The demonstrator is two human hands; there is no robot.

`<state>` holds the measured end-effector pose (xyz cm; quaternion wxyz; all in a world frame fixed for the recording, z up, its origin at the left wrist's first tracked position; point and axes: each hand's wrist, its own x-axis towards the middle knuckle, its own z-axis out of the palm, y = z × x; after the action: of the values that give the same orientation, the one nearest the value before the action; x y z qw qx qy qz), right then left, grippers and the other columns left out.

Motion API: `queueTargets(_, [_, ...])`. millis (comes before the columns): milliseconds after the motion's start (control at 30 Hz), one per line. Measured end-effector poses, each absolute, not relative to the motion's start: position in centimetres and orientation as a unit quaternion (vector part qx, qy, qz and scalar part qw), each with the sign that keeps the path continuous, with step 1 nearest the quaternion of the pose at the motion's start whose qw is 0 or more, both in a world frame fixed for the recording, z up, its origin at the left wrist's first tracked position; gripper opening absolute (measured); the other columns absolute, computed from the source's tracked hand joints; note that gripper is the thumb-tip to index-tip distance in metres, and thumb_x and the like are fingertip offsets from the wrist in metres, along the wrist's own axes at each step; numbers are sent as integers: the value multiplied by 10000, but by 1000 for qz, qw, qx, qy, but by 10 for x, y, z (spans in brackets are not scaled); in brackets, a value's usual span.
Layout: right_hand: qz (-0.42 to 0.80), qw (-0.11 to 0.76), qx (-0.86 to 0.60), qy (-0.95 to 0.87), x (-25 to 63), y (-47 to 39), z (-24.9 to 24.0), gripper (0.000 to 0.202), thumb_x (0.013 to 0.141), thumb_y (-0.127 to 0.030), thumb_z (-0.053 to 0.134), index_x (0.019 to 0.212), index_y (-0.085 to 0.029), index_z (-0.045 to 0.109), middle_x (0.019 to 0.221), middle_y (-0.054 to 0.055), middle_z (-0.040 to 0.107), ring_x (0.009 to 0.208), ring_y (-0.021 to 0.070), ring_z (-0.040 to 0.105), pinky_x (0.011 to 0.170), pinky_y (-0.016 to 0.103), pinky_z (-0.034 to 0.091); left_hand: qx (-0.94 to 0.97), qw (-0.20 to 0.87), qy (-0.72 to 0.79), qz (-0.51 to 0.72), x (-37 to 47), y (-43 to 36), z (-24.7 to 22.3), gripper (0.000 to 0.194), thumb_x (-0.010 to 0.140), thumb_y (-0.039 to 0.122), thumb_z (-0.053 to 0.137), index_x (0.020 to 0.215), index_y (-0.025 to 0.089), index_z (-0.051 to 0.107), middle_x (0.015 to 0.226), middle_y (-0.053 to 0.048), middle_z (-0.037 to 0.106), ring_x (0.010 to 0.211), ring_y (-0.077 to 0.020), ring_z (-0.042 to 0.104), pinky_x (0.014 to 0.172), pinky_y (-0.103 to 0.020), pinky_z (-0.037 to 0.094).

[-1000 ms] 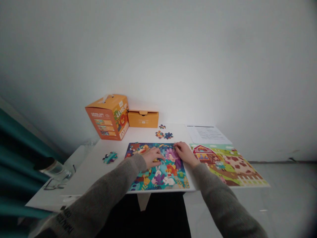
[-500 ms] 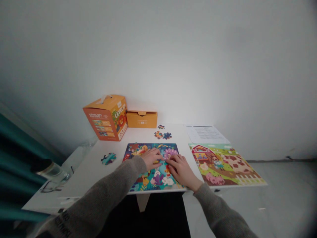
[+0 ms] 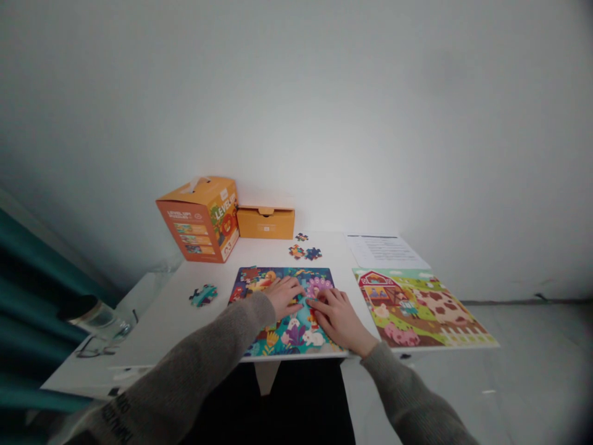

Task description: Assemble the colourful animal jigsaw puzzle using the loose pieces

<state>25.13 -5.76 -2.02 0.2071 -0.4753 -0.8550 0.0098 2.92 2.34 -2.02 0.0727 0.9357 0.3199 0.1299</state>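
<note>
- The animal jigsaw puzzle (image 3: 296, 324), a multicoloured rectangle with rabbits, a peacock and foliage, lies flat on the white table (image 3: 167, 321) at lower centre of the frame, its near edge at the table's front edge.
- The left hand (image 3: 285, 295) rests palm down on the middle of the puzzle, fingers extended and close together, pointing toward the right of the frame. It holds nothing.
- The right hand (image 3: 340, 318) lies palm down on the right half of the puzzle, fingers spread slightly and flat on the surface, pointing toward the upper left. It holds nothing. Its fingertips sit just beside those of the left hand.
- Both arms wear grey sleeves (image 3: 199, 377) that enter from the bottom of the frame.
- A farm jigsaw puzzle (image 3: 419, 309) with a red barn and a spotted cow lies just right of the animal puzzle, apart from it.
- A printed sheet (image 3: 384, 250) lies behind the farm puzzle, toward the wall.
- Three loose puzzle pieces (image 3: 304, 250) lie behind the animal puzzle, at centre frame.
- A small joined cluster of teal pieces (image 3: 202, 295) lies left of the animal puzzle, well apart from the hands.
- A tall orange puzzle box (image 3: 199, 219) stands at the back left of the table. A low orange box (image 3: 265, 222) sits just beside it against the wall.
- A clear jar with a dark lid (image 3: 95, 318) lies at the left edge of the frame, with eyeglasses (image 3: 95, 352) near it.
</note>
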Motion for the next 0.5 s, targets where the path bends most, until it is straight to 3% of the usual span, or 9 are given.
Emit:
queueTargets(400, [8,197,-483,-853,251,-58,-21,374,981,-277,512,1351,-251,564,1197,108,586,1128,277,471,959,440,394,929,84,336,134,22,25,-22,393,846,379,679,1204,245,590,1124,-62,571,1078,-269,504,940,-432,415])
queueTargets(500, [7,193,-482,-855,251,-58,-20,359,983,-278,509,1335,-258,576,1186,107,589,1123,278,473,953,437,395,935,109,312,131,21,26,-21,355,853,347,674,1182,232,609,1099,-62,568,1053,-254,511,931,-408,433])
